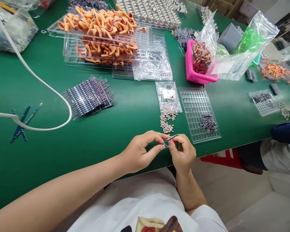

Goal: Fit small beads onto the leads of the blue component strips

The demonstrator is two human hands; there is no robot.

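Note:
Near the table's front edge my two hands meet at a thin dark-blue strip [172, 138], slanted up to the right. My left hand [141, 151] pinches at its lower-left end, thumb and forefinger closed. The thumb and fingers of my right hand [183, 153] are closed on the strip from the other side. A small thin wire-like piece shows under the strip between the fingertips; its kind is too small to tell. Just beyond the hands lie many small round pale-pink parts [167, 124], spilling from a clear labelled plastic bag [168, 93].
A clear compartment tray [194, 106] holds a pile of small wired parts [208, 123]. Left stand bundled wired strips [90, 96], crossed blue strips [23, 125] and a white cable [45, 85]. Behind are orange shells [106, 22] on stacked trays and a pink basket [189, 69]. Another person [280, 151] sits right.

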